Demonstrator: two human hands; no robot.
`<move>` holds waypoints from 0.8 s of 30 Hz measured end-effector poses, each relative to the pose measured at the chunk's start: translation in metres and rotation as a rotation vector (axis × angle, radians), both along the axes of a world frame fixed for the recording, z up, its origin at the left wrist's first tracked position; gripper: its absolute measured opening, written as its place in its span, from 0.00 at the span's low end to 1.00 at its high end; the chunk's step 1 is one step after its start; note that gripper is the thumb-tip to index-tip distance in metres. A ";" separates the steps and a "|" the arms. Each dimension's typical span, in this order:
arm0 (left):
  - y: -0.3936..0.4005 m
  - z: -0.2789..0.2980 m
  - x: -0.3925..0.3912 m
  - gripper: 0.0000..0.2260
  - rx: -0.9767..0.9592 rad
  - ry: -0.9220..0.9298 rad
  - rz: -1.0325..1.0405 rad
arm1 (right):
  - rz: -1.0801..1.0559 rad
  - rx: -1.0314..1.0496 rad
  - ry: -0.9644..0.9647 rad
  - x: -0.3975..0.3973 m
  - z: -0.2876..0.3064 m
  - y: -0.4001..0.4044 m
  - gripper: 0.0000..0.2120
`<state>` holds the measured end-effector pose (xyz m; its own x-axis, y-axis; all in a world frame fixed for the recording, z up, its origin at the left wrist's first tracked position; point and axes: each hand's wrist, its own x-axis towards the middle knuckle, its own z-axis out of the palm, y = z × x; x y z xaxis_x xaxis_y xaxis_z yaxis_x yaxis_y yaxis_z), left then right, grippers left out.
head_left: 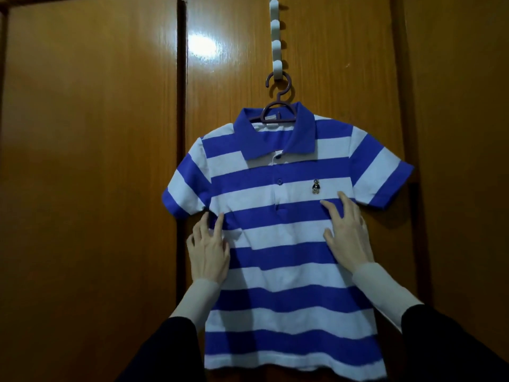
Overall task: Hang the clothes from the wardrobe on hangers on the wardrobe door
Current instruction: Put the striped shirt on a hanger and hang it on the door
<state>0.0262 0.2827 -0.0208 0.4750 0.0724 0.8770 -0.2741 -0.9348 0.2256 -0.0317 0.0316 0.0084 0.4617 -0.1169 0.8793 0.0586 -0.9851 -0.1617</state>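
A: Where's the polo shirt (pixel 289 244)?
B: Flat against the wardrobe door (pixel 330 64), on a purple hanger (pixel 278 106) caught on the white door hook (pixel 276 45).
A: Hands?
B: Left hand (pixel 209 252) and right hand (pixel 348 235) rest on the shirt's edges, fingers spread.

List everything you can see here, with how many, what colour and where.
Short-sleeved striped polo shirt: one, blue and white, hanging flat against the door, centre.
Plastic clothes hanger: one, purple, inside the shirt collar, hooked on the rack.
Over-door hook rack: one, white, top of the door.
Glossy wooden wardrobe doors: brown, filling the background.
Left hand: one, fingers spread on the shirt's left side.
Right hand: one, fingers spread on the shirt's right side.
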 end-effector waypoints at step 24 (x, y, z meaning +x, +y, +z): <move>-0.004 -0.011 -0.010 0.21 -0.329 -0.044 -0.339 | 0.299 0.402 -0.103 -0.011 -0.015 -0.035 0.08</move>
<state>0.0162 0.2785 -0.0316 0.4823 0.1969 0.8536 -0.5677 -0.6718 0.4758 -0.0422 -0.0034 -0.0071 0.4397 -0.3318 0.8346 0.3640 -0.7837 -0.5033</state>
